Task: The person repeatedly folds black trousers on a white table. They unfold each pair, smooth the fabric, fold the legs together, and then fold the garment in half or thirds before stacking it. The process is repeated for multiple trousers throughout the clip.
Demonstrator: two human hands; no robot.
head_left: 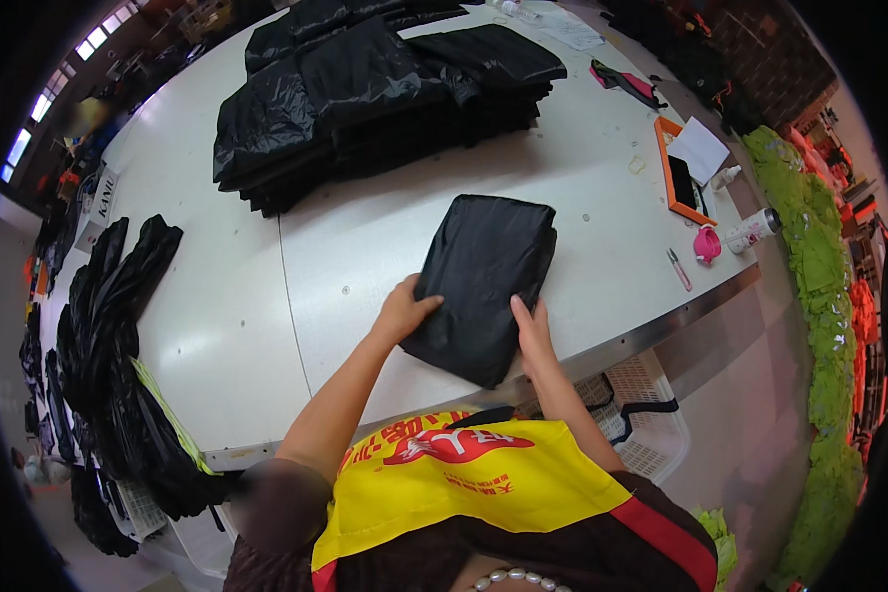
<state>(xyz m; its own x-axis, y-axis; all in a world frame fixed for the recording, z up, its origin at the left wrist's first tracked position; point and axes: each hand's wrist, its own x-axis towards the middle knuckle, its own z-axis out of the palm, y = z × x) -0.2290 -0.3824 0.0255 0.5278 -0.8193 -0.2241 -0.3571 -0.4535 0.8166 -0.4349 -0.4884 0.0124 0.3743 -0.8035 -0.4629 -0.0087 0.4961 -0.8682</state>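
Above table (237,306), left hand (402,309), right hand (534,335) holding black packet (483,276), perhaps plastic

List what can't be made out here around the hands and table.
Head view: most fingertips of the left hand and right hand, hidden by the black package.
Head view: any package contents, hidden by its opaque surface.
Head view: far end of the black pile, cut by the top edge.
Head view: part of the white basket, hidden by table and apron.
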